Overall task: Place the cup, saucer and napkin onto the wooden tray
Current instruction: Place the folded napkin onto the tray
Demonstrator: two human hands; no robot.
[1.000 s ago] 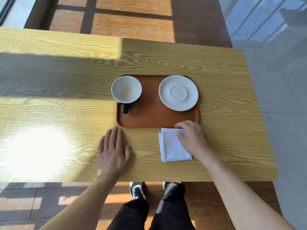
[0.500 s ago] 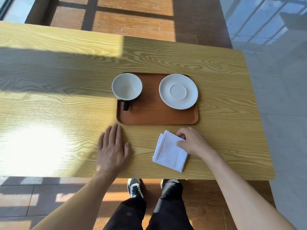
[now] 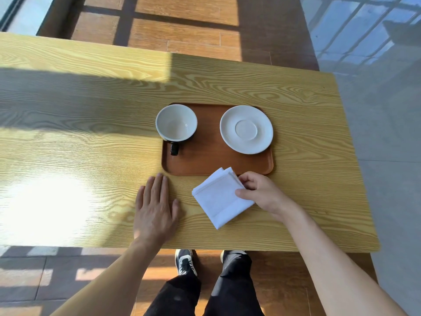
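Observation:
The brown wooden tray lies on the table. On its left part stands a cup, white inside and black outside, with its handle toward me. The white saucer rests on the tray's right part. A folded white napkin is pinched at its right edge by my right hand; it is turned diagonally and its far corner overlaps the tray's near rim. My left hand lies flat, palm down, on the table just in front of the tray's near left corner.
The light wooden table has a bright sun patch at the near left. Its near edge runs just above my legs and shoes. Wooden floor lies beyond the far edge, grey tile to the right.
My right hand gripped the napkin's right edge, turned it diagonal and carried it toward the tray, so its corner now overlaps the near rim. The left hand stayed flat.

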